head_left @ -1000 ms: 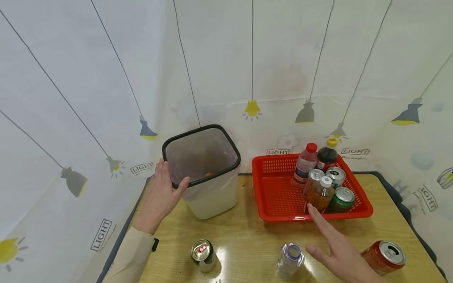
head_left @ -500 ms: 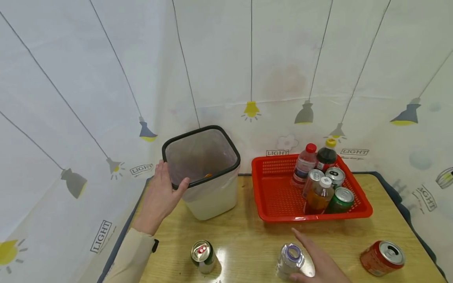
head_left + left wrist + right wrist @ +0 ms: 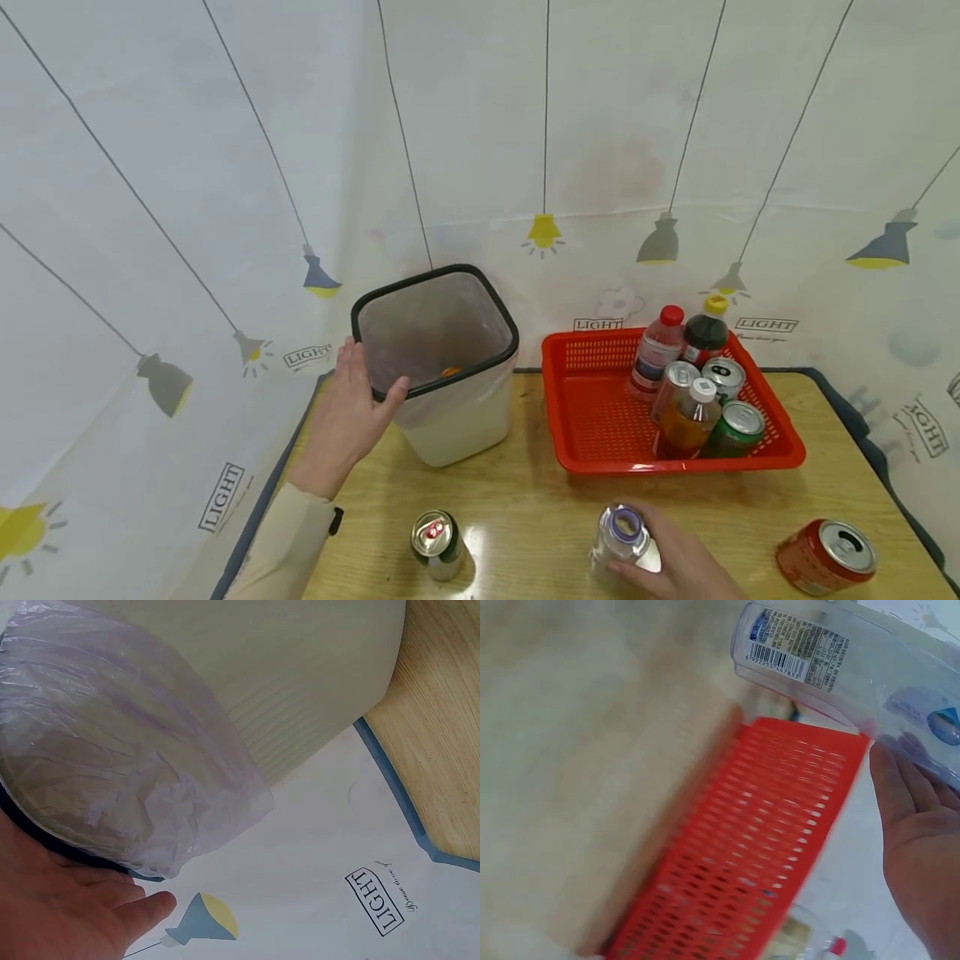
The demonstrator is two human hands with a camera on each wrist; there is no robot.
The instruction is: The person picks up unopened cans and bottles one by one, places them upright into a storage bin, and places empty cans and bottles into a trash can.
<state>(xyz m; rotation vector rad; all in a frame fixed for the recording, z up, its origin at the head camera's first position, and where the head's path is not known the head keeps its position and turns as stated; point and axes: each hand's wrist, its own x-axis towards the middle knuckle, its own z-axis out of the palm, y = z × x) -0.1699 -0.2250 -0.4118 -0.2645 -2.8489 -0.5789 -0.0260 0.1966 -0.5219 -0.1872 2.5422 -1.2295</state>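
Observation:
My left hand (image 3: 347,421) rests on the black-rimmed trash bin (image 3: 461,433), fingers straight along the rim's left side and thumb at its front corner. In the left wrist view, a translucent liner bag (image 3: 142,757) folds over the bin's outside. With my right hand (image 3: 678,562) I grip a clear, uncapped plastic bottle (image 3: 618,537), thumb in front and fingers behind. The bottle's printed label (image 3: 799,649) shows in the right wrist view. Left of it stands a green-and-silver drink can (image 3: 438,546); an opened red can (image 3: 825,557) stands at the far right.
A red plastic basket (image 3: 592,417) stands behind the bottle, with several bottles and cans in its right part. Something orange (image 3: 451,372) lies inside the bin. A printed cloth wall (image 3: 615,125) encloses the back and left of the wooden table (image 3: 540,533).
My right hand has moved left from beside the basket and taken hold of the clear bottle. The left hand stays on the bin rim. The head view has shifted slightly.

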